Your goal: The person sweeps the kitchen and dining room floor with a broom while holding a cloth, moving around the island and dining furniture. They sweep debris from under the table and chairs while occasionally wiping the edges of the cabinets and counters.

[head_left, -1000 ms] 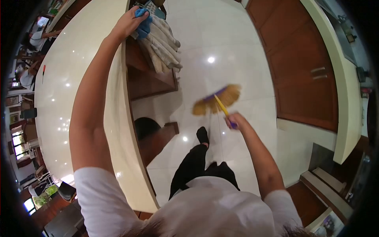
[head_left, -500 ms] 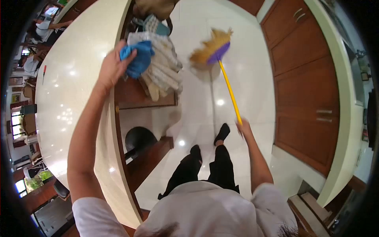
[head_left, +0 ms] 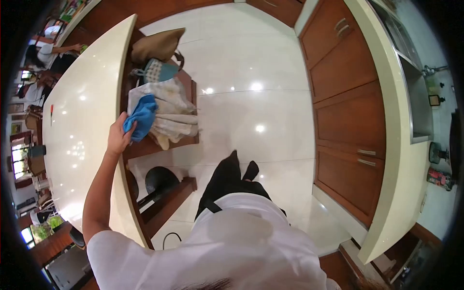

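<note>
Fingers of the left hand [head_left: 117, 137] are curled shut around a crumpled bright blue cloth [head_left: 141, 117], gripping its lower end at the edge of the curved, glossy cream countertop [head_left: 82, 116]. Only the head view is on offer. From the fingers the cloth runs up and to the right in the picture, its long axis slanting away from the counter edge and out over the open wooden shelf [head_left: 166, 141] beneath. Its far end lies on a heap of folded cream-and-beige striped towels [head_left: 169, 113], touching them. The left arm reaches forward along the counter rim. The right hand is not in view, so whether its fingers are wide or closed cannot be told; the left hand is clearly the one nearer the cloth.

As for containers, the shelf holds the towel heap, and beyond it a teal patterned fabric pouch [head_left: 157, 71] and a tan leather bag [head_left: 157, 45] sit side by side, the pouch nearer the towels. What either holds is hidden. A lower compartment carries a round black pot-like object [head_left: 159, 179]. The white polished tile floor [head_left: 251, 96] stretches to the brown wooden cabinets [head_left: 348, 96] on the right. Other people sit well apart at the far left edge.
</note>
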### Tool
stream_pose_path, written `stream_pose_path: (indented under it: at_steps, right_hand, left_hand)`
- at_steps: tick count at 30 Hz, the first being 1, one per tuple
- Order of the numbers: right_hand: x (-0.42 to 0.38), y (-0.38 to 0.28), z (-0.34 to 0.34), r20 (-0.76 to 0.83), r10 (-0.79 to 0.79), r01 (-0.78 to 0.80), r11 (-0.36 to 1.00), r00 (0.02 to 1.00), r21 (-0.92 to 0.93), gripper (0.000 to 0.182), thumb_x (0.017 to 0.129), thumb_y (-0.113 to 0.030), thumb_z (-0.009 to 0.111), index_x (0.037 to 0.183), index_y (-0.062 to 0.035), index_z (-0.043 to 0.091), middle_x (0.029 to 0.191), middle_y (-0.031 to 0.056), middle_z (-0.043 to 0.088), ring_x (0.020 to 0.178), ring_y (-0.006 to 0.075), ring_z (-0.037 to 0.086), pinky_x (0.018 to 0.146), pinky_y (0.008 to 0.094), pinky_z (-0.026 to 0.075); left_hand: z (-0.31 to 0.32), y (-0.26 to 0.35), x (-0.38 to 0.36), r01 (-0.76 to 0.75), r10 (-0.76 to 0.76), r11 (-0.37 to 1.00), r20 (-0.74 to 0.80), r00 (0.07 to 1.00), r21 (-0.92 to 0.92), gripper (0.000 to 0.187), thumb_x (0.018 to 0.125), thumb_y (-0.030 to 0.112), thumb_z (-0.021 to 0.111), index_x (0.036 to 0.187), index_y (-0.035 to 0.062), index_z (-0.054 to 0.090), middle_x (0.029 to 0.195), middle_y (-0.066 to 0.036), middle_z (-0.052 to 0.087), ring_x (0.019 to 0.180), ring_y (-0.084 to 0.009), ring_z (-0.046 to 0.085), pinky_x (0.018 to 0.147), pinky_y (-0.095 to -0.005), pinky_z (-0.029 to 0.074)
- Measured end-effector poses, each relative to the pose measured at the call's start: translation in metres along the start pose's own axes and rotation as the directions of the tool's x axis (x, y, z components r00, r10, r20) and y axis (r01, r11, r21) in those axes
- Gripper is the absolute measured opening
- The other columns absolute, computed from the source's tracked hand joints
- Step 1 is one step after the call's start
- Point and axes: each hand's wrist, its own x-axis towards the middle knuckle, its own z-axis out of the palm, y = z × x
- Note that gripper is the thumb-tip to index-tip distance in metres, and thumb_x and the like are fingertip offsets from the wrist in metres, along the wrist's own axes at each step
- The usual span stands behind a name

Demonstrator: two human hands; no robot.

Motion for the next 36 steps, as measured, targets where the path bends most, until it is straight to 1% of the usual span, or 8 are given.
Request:
stream_pose_path:
  at_steps: [8, 13, 14, 18, 19, 26, 30, 36]
  right_hand:
    - [0.153, -0.177, 0.086, 0.457, -0.194, -0.131, 0.798, 0.868, 0.588, 0.009, 0.06, -0.012, 0.055, 0.064, -0.0081, 0.049, 0.051, 0.0046, 0.043, 0.047, 0.0163, 0.045, 0.039, 0.029, 0.037]
    - [0.183, -0.441, 0.11, 0.767, -0.226, -0.127, 0.92, 0.601, 0.371, 0.016, 0.057, -0.013, 0.056, 0.053, -0.0071, 0.041, 0.051, 0.0051, 0.043, 0.047, 0.0187, 0.044, 0.04, 0.0263, 0.035]
    - [0.064, -0.495, 0.152, 0.385, -0.487, 0.157, 0.756, 0.784, 0.635, 0.012, 0.06, -0.01, 0.052, 0.056, -0.0063, 0.042, 0.049, 0.0059, 0.042, 0.044, 0.0179, 0.043, 0.038, 0.0255, 0.035]
    - [0.043, -0.68, 0.196, 0.616, -0.142, -0.086, 0.942, 0.775, 0.326, 0.012, 0.067, -0.014, 0.047, 0.058, -0.0091, 0.042, 0.057, 0.002, 0.046, 0.051, 0.0119, 0.047, 0.041, 0.023, 0.037]
    - [0.037, -0.717, 0.22, 0.666, -0.263, 0.268, 0.958, 0.698, 0.098, 0.012, 0.066, -0.013, 0.046, 0.056, -0.0094, 0.041, 0.053, 0.0033, 0.044, 0.046, 0.0135, 0.045, 0.037, 0.0229, 0.033]
    - [-0.108, -0.869, 0.525, 0.4, -0.345, 0.529, 0.552, 0.849, -0.645, 0.009, 0.064, -0.001, 0.047, 0.059, -0.0074, 0.043, 0.043, 0.0053, 0.039, 0.032, 0.0167, 0.04, 0.028, 0.03, 0.029]
    - [-0.09, -0.929, 0.697, 0.776, -0.225, 0.782, 0.402, 0.589, -0.476, 0.015, 0.055, -0.003, 0.045, 0.043, -0.0085, 0.038, 0.04, 0.0073, 0.035, 0.029, 0.0182, 0.032, 0.027, 0.0283, 0.024]
    - [-0.108, -0.97, 0.751, 0.851, -0.085, 0.521, 0.821, 0.518, -0.234, 0.015, 0.075, -0.012, 0.05, 0.062, -0.0059, 0.046, 0.044, -0.0001, 0.037, 0.033, 0.0098, 0.032, 0.031, 0.0233, 0.026]
  left_hand:
    - [-0.001, 0.01, 0.019, 0.021, -0.042, 0.987, 0.128, 0.991, 0.161, 0.019, 0.075, 0.016, 0.055, 0.073, 0.0026, 0.042, 0.063, -0.018, 0.046, 0.065, -0.0399, 0.048, 0.053, -0.0374, 0.04]
    - [-0.019, 0.005, 0.077, -0.103, 0.058, 0.965, 0.187, 0.981, 0.242, 0.016, 0.068, 0.011, 0.056, 0.072, 0.0024, 0.043, 0.066, -0.016, 0.044, 0.059, -0.0375, 0.047, 0.05, -0.0396, 0.039]
    - [-0.022, 0.0, 0.089, -0.121, 0.073, 0.96, 0.191, 0.979, 0.252, 0.016, 0.067, 0.01, 0.056, 0.071, 0.0026, 0.043, 0.065, -0.015, 0.043, 0.056, -0.036, 0.047, 0.049, -0.0394, 0.039]
    - [-0.022, -0.032, 0.121, -0.177, 0.108, 0.95, 0.262, 0.959, 0.256, 0.021, 0.06, 0.015, 0.06, 0.067, 0.0061, 0.042, 0.063, -0.011, 0.043, 0.051, -0.0303, 0.047, 0.044, -0.0364, 0.04]
    - [-0.021, -0.033, 0.128, -0.21, 0.139, 0.95, 0.289, 0.947, 0.232, 0.023, 0.058, 0.016, 0.06, 0.066, 0.007, 0.041, 0.063, -0.01, 0.043, 0.051, -0.0291, 0.048, 0.043, -0.0357, 0.04]
    - [-0.017, -0.052, 0.133, -0.149, 0.042, 0.958, 0.394, 0.918, 0.244, 0.03, 0.041, 0.019, 0.06, 0.062, 0.0097, 0.041, 0.064, -0.007, 0.043, 0.053, -0.0239, 0.049, 0.043, -0.0347, 0.041]
    - [-0.022, -0.054, 0.141, -0.121, 0.021, 0.971, 0.434, 0.901, 0.204, 0.029, 0.041, 0.02, 0.06, 0.062, 0.01, 0.043, 0.063, -0.006, 0.043, 0.051, -0.0219, 0.049, 0.042, -0.0337, 0.04]
    - [-0.014, -0.064, 0.127, -0.043, -0.053, 0.979, 0.451, 0.891, 0.198, 0.027, 0.043, 0.023, 0.059, 0.062, 0.0108, 0.045, 0.062, -0.004, 0.043, 0.05, -0.0189, 0.049, 0.04, -0.0308, 0.038]
